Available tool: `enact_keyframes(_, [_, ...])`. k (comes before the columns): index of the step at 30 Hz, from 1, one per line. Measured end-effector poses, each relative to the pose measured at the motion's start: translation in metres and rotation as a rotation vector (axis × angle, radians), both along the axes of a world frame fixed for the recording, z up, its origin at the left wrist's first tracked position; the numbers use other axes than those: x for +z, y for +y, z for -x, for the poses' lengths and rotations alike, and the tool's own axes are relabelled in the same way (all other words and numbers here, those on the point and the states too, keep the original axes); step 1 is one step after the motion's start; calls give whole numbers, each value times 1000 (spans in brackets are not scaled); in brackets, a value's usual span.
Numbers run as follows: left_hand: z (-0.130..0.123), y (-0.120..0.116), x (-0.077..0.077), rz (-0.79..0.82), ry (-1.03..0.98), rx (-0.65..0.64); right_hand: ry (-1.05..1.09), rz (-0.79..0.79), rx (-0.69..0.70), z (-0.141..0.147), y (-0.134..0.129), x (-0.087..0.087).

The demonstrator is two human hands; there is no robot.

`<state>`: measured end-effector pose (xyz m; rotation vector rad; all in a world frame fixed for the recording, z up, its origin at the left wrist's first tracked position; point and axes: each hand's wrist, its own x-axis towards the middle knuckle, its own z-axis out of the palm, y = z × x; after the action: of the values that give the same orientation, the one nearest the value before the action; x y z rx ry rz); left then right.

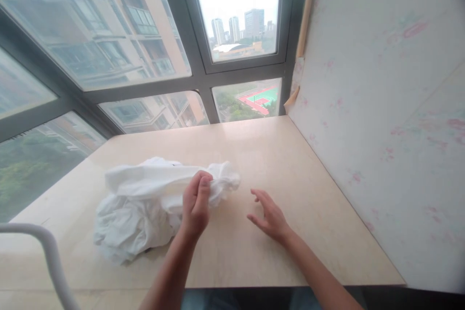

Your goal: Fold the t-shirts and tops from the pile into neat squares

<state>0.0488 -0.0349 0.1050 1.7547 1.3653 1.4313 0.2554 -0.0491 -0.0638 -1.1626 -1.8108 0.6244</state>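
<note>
A crumpled white cloth (134, 223), which looks like a garment, lies heaped on the left half of the pale wooden surface (232, 256). My left hand (197, 201) is closed round a gathered length of it, and a bunched end sticks out to the right past my fist. The garment's exact kind cannot be made out from its folds. To the right of that bunched end, my right hand (271, 215) hovers with thumb and fingers apart. It holds nothing and does not touch the cloth.
Grey-framed windows (203, 77) border the far and left sides. A wall (381, 121) with floral paper rises along the right edge, its paper peeling near the window corner. A curved white tube (49, 247) stands at the lower left. The surface's front edge runs close to me.
</note>
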Motion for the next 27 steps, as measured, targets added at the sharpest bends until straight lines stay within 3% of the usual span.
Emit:
enact_keyframes(3, [-27, -4, -12, 128, -61, -151, 55, -30, -93, 0, 3, -12])
enact_keyframes(5, [-30, 2, -30, 229, -43, -163, 100, -28, -179, 0, 6, -18])
enact_keyframes(8, [-18, 15, -64, 333, 10, -79, 166, -1, -208, -2, 7, -18])
enact_keyframes(11, [4, 19, -92, 354, 44, 34, 164, -4, -106, -4, 6, -7])
enact_keyframes(16, [24, 1, -110, 323, 62, 151, 246, 34, -98, -6, 4, 4])
enact_keyframes(19, [23, -16, -117, 222, 122, 162, 395, 94, -204, -7, 4, 0])
enact_keyframes(22, [23, -34, -126, -8, 302, 249, 451, 77, -315, -8, 3, -5])
enact_keyframes(27, [24, -63, -132, -242, 485, 428, 116, -211, -286, -6, -3, 0])
